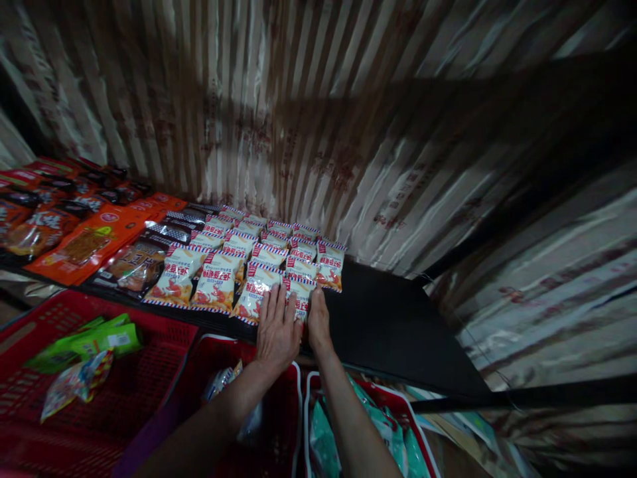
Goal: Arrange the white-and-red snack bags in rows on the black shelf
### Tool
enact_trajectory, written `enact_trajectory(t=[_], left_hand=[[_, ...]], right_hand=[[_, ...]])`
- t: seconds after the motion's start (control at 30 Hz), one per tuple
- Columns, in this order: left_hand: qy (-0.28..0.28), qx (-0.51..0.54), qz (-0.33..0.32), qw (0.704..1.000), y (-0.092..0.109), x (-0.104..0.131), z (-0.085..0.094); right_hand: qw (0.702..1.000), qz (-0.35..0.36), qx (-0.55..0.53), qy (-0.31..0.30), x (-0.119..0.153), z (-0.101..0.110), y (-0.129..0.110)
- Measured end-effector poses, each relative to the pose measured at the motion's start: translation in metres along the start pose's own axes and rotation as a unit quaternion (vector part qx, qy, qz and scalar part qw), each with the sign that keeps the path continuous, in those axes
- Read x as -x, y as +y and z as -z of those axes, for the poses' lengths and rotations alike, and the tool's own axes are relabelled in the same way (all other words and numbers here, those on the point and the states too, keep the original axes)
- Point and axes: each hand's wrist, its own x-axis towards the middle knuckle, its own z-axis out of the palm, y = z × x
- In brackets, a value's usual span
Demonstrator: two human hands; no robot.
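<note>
Red baskets [164, 372] sit closest, below the front edge of the dark shelf [398, 318], with loose packets inside. Both forearms reach over them. Left hand [277, 325] lies flat, fingers spread, on the front snack packet [300, 297]; right hand [318, 322] presses against that packet's right side, open, not clenched. This packet ends the rightmost row of white-and-red packets [219, 279] near the front edge. To do it well, I'd square it with its neighbours and keep the overlap even.

snack packets [259, 275]: white, red-blue striped edges
shelf [393, 318]: black
baskets [149, 372]: red
flat packs [89, 242]: orange
wall [298, 99]: brown-cream stripes
</note>
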Motion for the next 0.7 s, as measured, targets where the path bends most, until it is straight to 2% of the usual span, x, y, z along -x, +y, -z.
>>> enact_trajectory(t=[0.1, 0.17, 0.3, 0.43, 0.57, 0.7], left_hand=[[-0.012, -0.013, -0.002, 1.000, -0.003, -0.002, 0.004], [-0.016, -0.020, -0.004, 1.000, -0.007, -0.002, 0.009], [0.001, -0.041, 0.024, 0.999, -0.025, 0.004, 0.016], [0.005, -0.061, 0.047, 0.997, -0.046, 0.009, 0.019], [0.004, -0.075, 0.040, 0.996, -0.054, 0.009, 0.020], [0.001, -0.081, 0.037, 0.996, -0.056, 0.008, 0.020]], right_hand=[[0.999, -0.030, 0.042, 0.002, 0.003, -0.001, -0.007], [0.996, -0.022, 0.078, 0.030, 0.010, 0.001, -0.011], [0.976, 0.084, 0.186, 0.073, 0.034, 0.005, -0.011], [0.955, 0.155, 0.248, 0.044, 0.055, -0.002, -0.003], [0.949, 0.157, 0.274, 0.013, 0.061, -0.015, 0.000], [0.946, 0.148, 0.289, 0.008, 0.060, -0.021, -0.002]])
